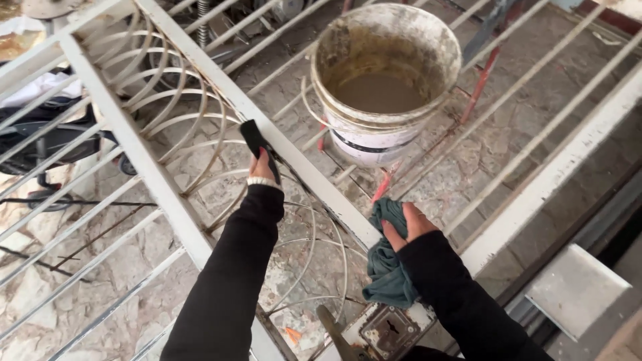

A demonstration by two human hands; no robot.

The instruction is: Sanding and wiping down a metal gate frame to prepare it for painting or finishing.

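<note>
A white-painted metal gate [160, 180] lies flat below me, with straight bars and curved scroll rods. My left hand [262, 167] presses a small black sheet, like sandpaper [254, 138], against one diagonal bar of the gate. My right hand [409, 224] grips a dark teal rag [386, 264] bunched against the same bar lower down; the rag hangs below the hand. Both arms wear black sleeves.
A dirty white bucket [378, 137] holding murky water stands on the gate bars at top centre. A lock plate [389, 329] with a handle sits at the bottom edge. Stone paving shows beneath the bars. A grey ledge [575, 287] lies at right.
</note>
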